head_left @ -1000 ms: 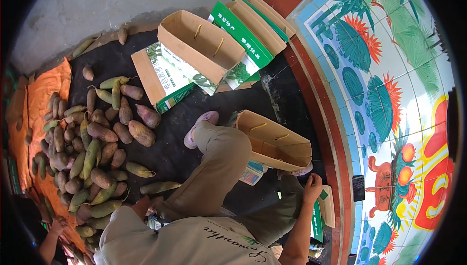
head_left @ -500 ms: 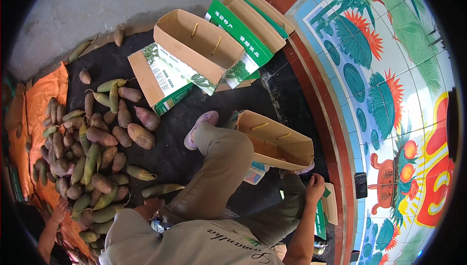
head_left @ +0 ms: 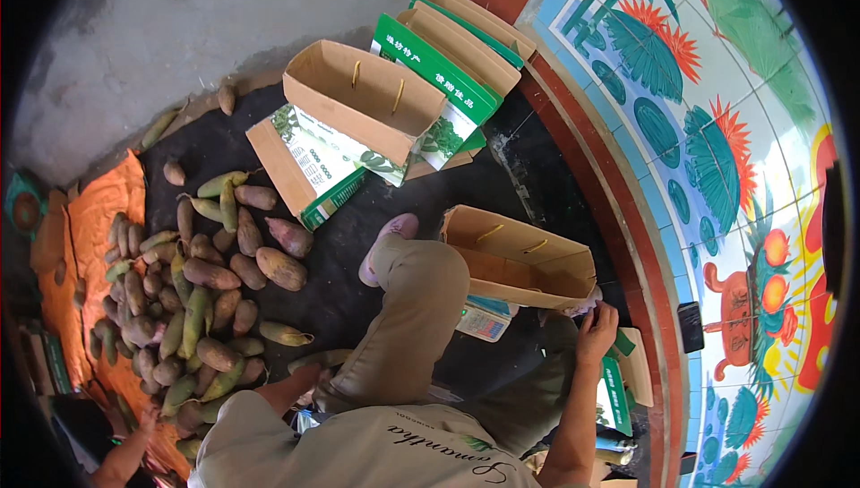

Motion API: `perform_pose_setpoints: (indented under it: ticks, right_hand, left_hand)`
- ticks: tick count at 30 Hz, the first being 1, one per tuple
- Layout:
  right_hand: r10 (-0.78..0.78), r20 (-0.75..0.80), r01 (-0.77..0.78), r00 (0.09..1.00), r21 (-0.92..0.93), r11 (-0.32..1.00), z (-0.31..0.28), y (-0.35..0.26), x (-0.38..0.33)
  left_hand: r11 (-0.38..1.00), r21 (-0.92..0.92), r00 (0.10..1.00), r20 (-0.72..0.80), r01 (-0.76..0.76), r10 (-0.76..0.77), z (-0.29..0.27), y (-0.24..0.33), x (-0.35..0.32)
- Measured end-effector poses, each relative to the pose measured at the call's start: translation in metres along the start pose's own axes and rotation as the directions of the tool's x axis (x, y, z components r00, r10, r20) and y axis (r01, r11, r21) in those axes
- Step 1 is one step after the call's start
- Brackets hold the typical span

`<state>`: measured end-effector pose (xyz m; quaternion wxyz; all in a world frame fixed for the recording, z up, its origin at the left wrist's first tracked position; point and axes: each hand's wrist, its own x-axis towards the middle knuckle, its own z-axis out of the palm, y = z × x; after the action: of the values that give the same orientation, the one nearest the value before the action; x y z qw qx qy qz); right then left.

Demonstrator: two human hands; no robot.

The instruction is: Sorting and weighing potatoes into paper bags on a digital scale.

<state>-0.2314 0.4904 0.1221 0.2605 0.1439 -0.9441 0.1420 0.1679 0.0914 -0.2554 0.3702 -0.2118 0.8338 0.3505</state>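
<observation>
My right hand (head_left: 598,334) is beside the near right corner of an open cardboard box (head_left: 520,255) with yellow cord handles. Its fingers are curled together, and whatever they may hold is hidden. Under the box shows a blue and white scale (head_left: 485,320) with a keypad. My left hand (head_left: 306,380) is low by my bent knee, close to a long green radish (head_left: 322,360); its fingers are mostly hidden. To its left spreads a heap of muddy green and brown radishes (head_left: 193,318).
Green-and-white cartons (head_left: 448,67) stand open at the back, another box (head_left: 358,98) among them. An orange cloth (head_left: 112,192) lies under the heap's left side. Another person's hand (head_left: 143,434) reaches in at lower left. A dark phone (head_left: 691,327) is by the tiled wall.
The whole view has shifted, moving the radishes and the box rightward and down. My right hand has come up closer to the box's near right corner. My left hand keeps its place beside the radish.
</observation>
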Motion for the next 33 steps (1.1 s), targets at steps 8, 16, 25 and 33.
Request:
perform_pose_setpoints:
  ticks: [8,16,25,33]
  right_hand:
    - [-0.235,0.109,0.224,0.966,0.105,0.969,0.007,-0.032,0.007]
    - [-0.366,0.299,0.352,0.881,0.102,0.93,0.049,-0.023,-0.001]
    - [-0.341,0.372,0.359,0.863,0.022,0.933,0.081,-0.015,-0.004]
    - [-0.363,0.37,0.412,0.855,-0.061,0.909,0.095,-0.01,-0.011]
  left_hand:
    - [0.974,0.179,0.985,-0.129,0.136,-0.114,-0.108,0.057,-0.05]
    - [0.97,-0.02,0.86,-0.46,0.241,-0.222,-0.178,0.095,-0.064]
    - [0.991,-0.134,0.67,-0.734,0.02,-0.113,-0.251,0.161,-0.092]
    - [0.968,-0.026,0.383,-0.921,-0.248,0.073,-0.297,0.223,-0.114]
